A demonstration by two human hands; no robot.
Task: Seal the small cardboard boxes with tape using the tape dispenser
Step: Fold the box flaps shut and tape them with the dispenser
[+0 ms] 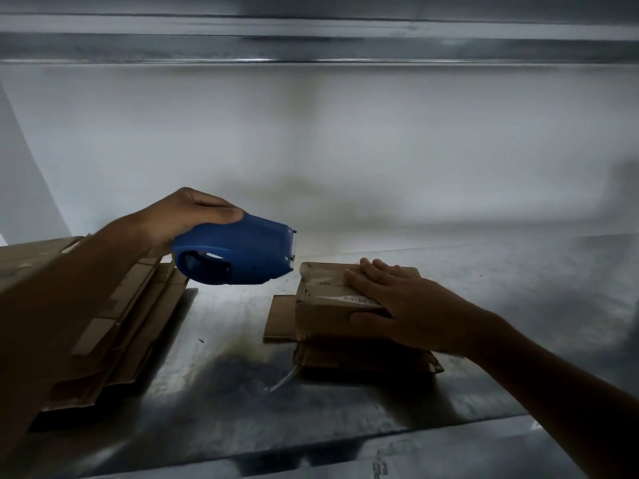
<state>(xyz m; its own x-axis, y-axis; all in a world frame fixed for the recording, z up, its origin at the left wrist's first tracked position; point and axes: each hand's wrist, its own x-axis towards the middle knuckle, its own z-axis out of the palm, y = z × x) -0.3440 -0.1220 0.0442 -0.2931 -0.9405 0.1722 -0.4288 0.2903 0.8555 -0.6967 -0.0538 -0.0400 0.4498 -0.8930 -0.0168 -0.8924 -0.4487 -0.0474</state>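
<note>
hard to see: the whole shot is pretty dim, so the tape roll inside the tape dispenser [235, 254] is just a dark hole, can't make it out
hidden: left forearm covers a good part of the flattened cardboard stack [138, 305] at 9 o'clock, and the palm hides the 3 o'clock half of the box top
cut off: both arms run out of the picture at the bottom corners
left hand [186, 216]: wrapped around the back end of the blue dispenser, fingers curled over the top, holding it up off the bench [518, 288]
dispenser direction: long axis runs roughly 9 to 3, cutter end points to 3 o'clock, toward the box and just short of it, not touching
right hand [408, 305]: lying flat with straight fingers on top of the small cardboard box [325, 305], thumb down the near side
box: sits near the middle of the bench, a white barcode label [356, 299] peeking out by the fingers
under the box: a flat cardboard piece [278, 319] sticks out toward 9 o'clock, more cardboard at 6 o'clock, can't tell how many layers
loose bit: a thin pale strip [283, 378] trails off the 7 o'clock corner, maybe tape, too blurry to say
</note>
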